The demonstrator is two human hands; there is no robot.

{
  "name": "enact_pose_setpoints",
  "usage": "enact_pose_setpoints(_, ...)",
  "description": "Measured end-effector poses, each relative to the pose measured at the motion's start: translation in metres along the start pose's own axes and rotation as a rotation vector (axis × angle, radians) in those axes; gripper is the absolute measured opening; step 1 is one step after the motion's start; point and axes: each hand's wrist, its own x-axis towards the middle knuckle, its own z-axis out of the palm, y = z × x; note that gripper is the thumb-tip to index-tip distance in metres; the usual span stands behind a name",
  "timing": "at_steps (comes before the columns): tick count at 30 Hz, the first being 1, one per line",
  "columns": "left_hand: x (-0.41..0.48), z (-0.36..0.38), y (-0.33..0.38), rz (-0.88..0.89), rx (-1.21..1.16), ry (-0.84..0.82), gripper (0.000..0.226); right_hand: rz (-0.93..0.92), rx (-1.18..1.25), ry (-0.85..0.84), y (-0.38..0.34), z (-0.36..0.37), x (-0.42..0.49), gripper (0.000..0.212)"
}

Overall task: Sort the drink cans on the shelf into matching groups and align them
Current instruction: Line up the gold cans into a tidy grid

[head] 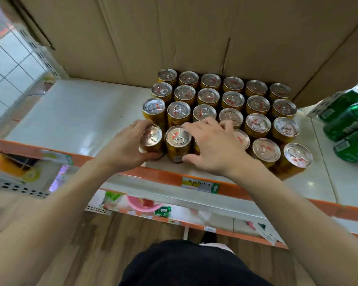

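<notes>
Several gold cans with silver tops (234, 100) stand in rows on the white shelf (70, 116). My left hand (126, 147) grips the front-left gold can (152, 138), which leans a little to the left. My right hand (213, 145) lies spread over the front row, its fingers reaching past the second front can (178, 137) and its thumb at that can's base. It hides a can beneath the palm. Green cans (347, 124) lie on their sides at the far right.
A cardboard box (194, 34) stands right behind the gold cans. The shelf's orange front edge (157, 175) carries a price label (199, 184). Lower shelves hold packaged goods. A tiled wall is at the left and a wood floor below.
</notes>
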Motion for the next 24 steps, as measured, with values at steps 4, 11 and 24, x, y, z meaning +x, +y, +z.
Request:
enact_pose_setpoints(4, 0.013, -0.018, -0.011, 0.119, 0.004, -0.070, 0.086, 0.126, -0.021, -0.063, -0.017, 0.011, 0.013, 0.085)
enact_pose_setpoints(11, 0.012, -0.014, -0.034, 0.114, -0.169, 0.013, 0.084, 0.278, -0.070, 0.113, -0.038, 0.023, 0.026, 0.067)
enact_pose_setpoints(24, 0.007, -0.007, -0.029, 0.039, -0.251, 0.095, 0.077, 0.509, -0.074, 0.117, -0.017, 0.005, -0.011, 0.078)
